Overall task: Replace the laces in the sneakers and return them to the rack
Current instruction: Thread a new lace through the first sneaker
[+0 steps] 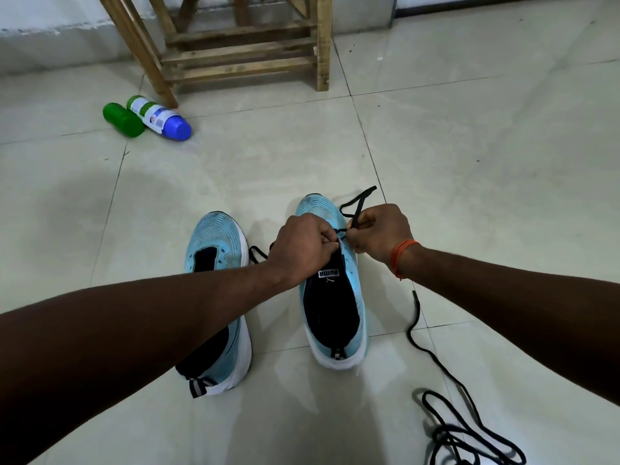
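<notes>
Pinching the black lace [358,202] with your left hand [302,251] and right hand [380,231], you work over the right sneaker [313,207], whose toe points away from you.

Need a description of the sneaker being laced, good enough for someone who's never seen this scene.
On the tiled floor in front of the wooden rack stand two light-blue sneakers, toes toward it. Take the right sneaker. Unlike the left sneaker, it has the left hand and right hand pinching a black lace over its tongue.

Open floor [469,146] ahead; bottles [157,117] left, loose lace [417,308] right.
</notes>
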